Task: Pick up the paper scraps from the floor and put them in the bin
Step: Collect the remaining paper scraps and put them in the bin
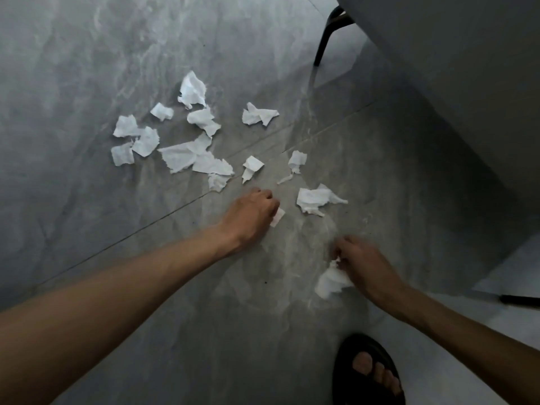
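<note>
Several torn white paper scraps (187,157) lie scattered on the grey marble floor (87,68), mostly ahead and to the left of my hands. My left hand (251,213) is down on the floor with its fingers curled around a small scrap (277,218) that peeks out on its right side. My right hand (363,263) is nearer to me and pinches a crumpled white scrap (331,280) that hangs below its fingers. A larger loose scrap (317,200) lies between and just beyond the two hands. No bin is in view.
A grey seat or table edge (453,68) with a black leg (324,39) stands at the upper right. My foot in a black sandal (368,372) is at the bottom right. A dark thin object (520,300) lies at the right edge.
</note>
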`<action>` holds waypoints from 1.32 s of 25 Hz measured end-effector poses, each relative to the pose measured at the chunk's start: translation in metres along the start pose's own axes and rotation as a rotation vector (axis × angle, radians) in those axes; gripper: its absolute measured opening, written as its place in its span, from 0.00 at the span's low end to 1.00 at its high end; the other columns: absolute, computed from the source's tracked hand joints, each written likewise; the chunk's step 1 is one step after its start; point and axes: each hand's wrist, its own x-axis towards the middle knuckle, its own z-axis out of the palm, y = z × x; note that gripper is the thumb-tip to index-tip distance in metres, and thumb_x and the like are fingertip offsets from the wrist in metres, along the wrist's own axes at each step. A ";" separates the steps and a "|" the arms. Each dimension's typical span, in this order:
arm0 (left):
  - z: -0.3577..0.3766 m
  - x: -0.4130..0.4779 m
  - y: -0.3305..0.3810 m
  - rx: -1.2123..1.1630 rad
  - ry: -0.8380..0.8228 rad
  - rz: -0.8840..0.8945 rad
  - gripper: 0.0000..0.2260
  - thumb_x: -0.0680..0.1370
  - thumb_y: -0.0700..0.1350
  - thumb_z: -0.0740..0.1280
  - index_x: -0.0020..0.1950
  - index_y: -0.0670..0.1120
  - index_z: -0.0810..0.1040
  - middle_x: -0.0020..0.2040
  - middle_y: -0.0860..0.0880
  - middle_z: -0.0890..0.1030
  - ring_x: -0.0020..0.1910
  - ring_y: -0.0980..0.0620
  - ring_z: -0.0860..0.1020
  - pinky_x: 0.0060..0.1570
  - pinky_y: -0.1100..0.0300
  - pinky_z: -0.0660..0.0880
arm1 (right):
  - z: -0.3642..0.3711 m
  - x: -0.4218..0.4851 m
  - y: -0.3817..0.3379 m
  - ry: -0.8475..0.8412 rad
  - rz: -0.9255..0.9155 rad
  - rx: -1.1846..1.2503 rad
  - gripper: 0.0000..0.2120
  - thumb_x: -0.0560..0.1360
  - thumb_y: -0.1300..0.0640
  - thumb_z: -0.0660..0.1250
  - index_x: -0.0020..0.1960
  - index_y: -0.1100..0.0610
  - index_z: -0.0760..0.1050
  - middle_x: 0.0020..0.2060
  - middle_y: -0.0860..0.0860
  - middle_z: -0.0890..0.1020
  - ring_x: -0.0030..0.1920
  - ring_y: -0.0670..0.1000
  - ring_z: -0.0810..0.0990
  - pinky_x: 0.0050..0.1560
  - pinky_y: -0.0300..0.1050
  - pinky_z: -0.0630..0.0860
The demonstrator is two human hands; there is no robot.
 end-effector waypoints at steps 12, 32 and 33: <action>-0.072 -0.039 -0.010 -0.258 0.165 -0.068 0.05 0.66 0.35 0.68 0.38 0.43 0.80 0.33 0.46 0.81 0.33 0.52 0.73 0.34 0.63 0.63 | -0.017 0.102 -0.032 0.090 0.045 0.103 0.05 0.71 0.61 0.68 0.47 0.58 0.77 0.47 0.59 0.81 0.49 0.58 0.79 0.45 0.46 0.70; -0.272 -0.422 -0.124 -0.215 0.812 -0.700 0.05 0.67 0.43 0.73 0.35 0.50 0.79 0.25 0.51 0.75 0.25 0.60 0.69 0.29 0.69 0.66 | -0.107 0.059 -0.488 -0.355 -0.455 0.714 0.07 0.74 0.60 0.66 0.50 0.63 0.78 0.35 0.55 0.81 0.31 0.48 0.78 0.34 0.41 0.78; -0.262 -0.446 -0.131 -0.192 0.783 -0.776 0.05 0.66 0.42 0.73 0.35 0.50 0.79 0.24 0.52 0.74 0.24 0.60 0.69 0.28 0.70 0.66 | -0.104 0.054 -0.514 -0.375 -0.481 0.726 0.08 0.74 0.61 0.67 0.50 0.63 0.78 0.35 0.54 0.81 0.31 0.47 0.78 0.35 0.41 0.79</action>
